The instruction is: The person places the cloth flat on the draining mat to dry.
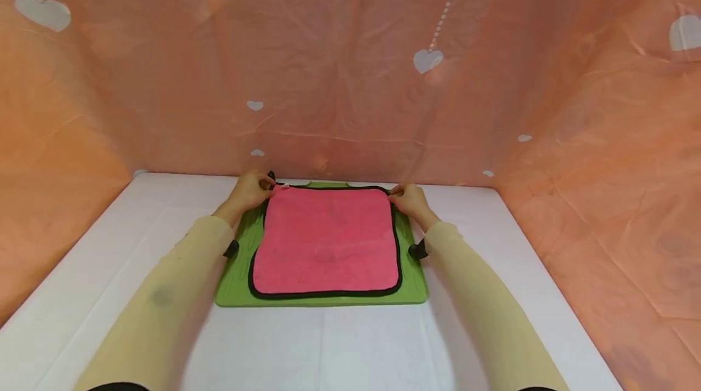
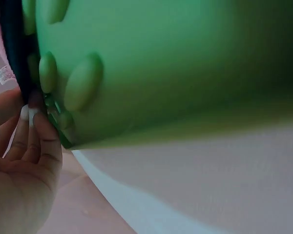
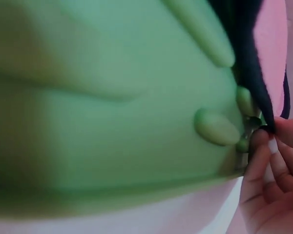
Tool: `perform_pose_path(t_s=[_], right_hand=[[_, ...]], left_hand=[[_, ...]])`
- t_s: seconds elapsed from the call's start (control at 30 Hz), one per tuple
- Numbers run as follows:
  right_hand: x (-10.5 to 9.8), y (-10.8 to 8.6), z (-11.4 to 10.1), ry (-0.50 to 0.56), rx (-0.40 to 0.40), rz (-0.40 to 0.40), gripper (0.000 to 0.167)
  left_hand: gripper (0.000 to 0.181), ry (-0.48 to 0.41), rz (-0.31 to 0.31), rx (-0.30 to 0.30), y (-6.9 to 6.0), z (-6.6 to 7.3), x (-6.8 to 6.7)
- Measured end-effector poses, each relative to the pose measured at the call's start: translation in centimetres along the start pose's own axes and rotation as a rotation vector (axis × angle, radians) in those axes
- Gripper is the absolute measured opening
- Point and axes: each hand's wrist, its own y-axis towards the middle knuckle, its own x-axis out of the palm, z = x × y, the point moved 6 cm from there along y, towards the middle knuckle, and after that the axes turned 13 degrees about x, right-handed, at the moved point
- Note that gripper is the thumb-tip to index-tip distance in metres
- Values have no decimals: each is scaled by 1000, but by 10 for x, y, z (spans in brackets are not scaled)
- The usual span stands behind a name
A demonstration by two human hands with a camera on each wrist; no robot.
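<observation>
A pink cloth (image 1: 328, 239) with a black edge lies spread over a green board (image 1: 230, 287) on the white table. My left hand (image 1: 249, 191) pinches the cloth's far left corner, where a small white tag (image 2: 6, 74) sticks out. At the far right corner, my right hand (image 1: 412, 201) pinches the black edge between thumb and fingers. Both wrist views show the fingertips on the dark edge, right beside the board. Raised oval bumps (image 2: 84, 82) stand out on the board's surface. The cloth's near edge lies a little inside the board's front edge.
The white tabletop (image 1: 323, 348) extends in front of the board and to both sides. An orange curtain (image 1: 339, 75) with pale hearts rises close behind the board, and similar sheets stand at left and right.
</observation>
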Motion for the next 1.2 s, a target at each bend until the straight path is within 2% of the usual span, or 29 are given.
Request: perform_pose_path(t_s=[0.13, 0.33, 0.53, 0.63, 0.77, 0.87, 1.03, 1.2], right_hand=[[3, -2, 2, -9, 4, -8, 24], [2, -8, 5, 7, -11, -11, 25], [-5, -32, 8, -2, -101, -20, 30], [-9, -51, 11, 10, -163, -45, 30], [-13, -75, 16, 34, -198, -86, 29], [-14, -94, 20, 38, -192, -136, 27], [-10, -123, 25, 35, -183, -244, 24], [-5, -142, 28, 47, -178, -279, 24]], left_hand=[[25, 29, 3, 22, -4, 3, 1], [31, 28, -45, -33, -8, 8, 4], [38, -19, -102, -43, -21, 16, 5], [39, -45, -117, -32, -33, 21, 1], [37, -75, -131, -6, -52, 30, -4], [36, -103, -155, -8, -71, 37, -4], [36, -142, -231, -28, -103, 50, 1], [35, -140, -271, 6, -124, 65, 4]])
